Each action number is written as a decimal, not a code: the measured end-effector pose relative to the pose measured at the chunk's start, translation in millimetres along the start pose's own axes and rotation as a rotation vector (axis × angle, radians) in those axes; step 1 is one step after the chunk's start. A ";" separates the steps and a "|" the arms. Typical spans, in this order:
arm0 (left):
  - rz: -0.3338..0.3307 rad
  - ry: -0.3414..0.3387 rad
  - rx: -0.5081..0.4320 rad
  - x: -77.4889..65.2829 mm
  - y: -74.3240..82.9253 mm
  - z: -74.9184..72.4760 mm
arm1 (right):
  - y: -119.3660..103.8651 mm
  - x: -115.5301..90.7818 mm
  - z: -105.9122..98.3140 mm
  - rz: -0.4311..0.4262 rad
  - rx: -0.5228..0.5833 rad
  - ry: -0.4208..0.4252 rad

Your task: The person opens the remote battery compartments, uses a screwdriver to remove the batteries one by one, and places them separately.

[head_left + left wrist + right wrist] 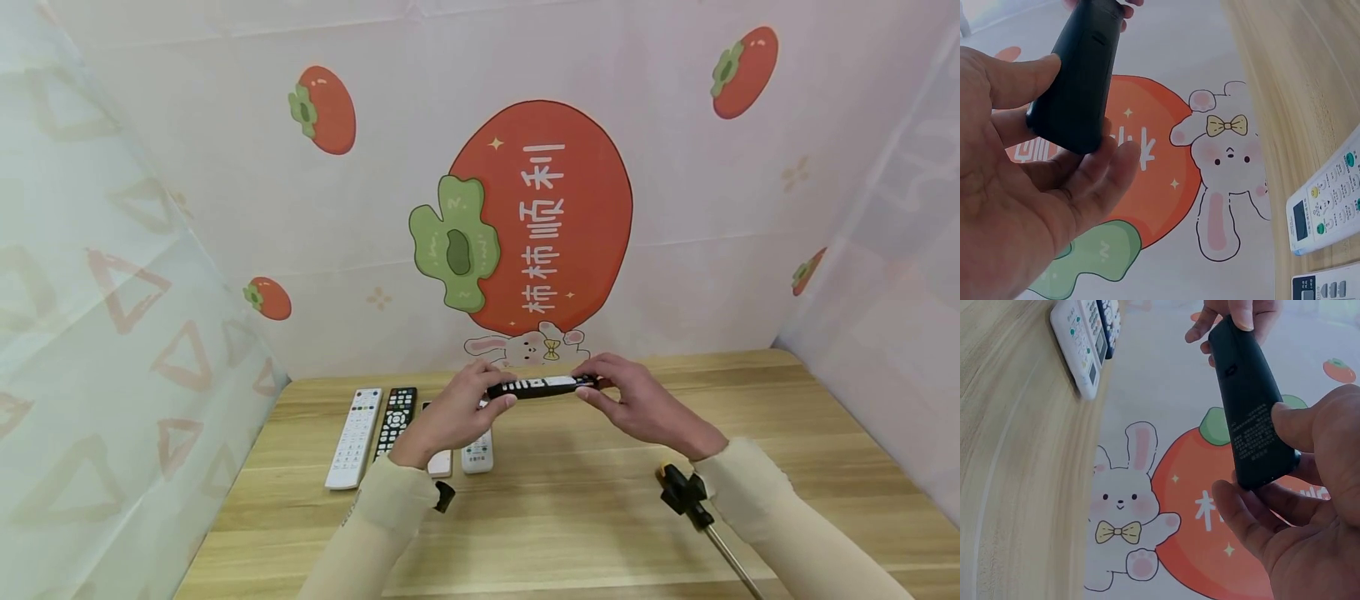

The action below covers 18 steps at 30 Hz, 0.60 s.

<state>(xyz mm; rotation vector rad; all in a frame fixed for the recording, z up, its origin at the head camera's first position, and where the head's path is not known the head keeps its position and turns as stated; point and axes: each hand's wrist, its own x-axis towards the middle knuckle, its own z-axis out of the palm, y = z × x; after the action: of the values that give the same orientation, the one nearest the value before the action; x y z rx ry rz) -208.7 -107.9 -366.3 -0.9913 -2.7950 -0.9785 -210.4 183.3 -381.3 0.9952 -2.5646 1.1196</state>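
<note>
A black remote control [543, 386] with white buttons is held sideways above the table, one end in each hand. My left hand [463, 406] pinches its left end, thumb on the near side and fingers behind. At the other end my right hand [637, 400] grips it between thumb and fingers. Both wrist views show the dark back of the remote control [1250, 412], with small printed text near the right hand's end. Beneath and beside the left hand lies a white remote control [477, 454], partly covered by that hand in the head view.
Left on the wooden table [585, 517] lie a long white remote [354, 437], a black remote [396, 417] and another pale remote [441, 463], partly hidden by the left arm. A black-handled tool with a metal shaft [723, 546] is by the right forearm. A patterned backdrop [375, 208] stands behind.
</note>
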 end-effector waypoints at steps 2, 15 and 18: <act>0.005 0.004 -0.008 -0.2 0.1 -0.4 | -0.1 0.1 0.1 -0.010 -0.006 0.009; -0.007 0.020 -0.095 0.3 0.3 -0.6 | 5.1 1.3 2.0 -0.130 -0.083 0.105; -0.019 0.018 -0.138 0.8 -0.3 -0.2 | 6.1 1.8 2.5 -0.138 -0.091 0.122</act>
<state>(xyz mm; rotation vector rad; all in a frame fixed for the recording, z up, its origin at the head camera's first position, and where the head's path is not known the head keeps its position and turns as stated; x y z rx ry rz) -209.5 -107.8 -366.2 -0.9656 -2.7597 -1.1900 -215.4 183.7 -385.9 1.0311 -2.3888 0.9872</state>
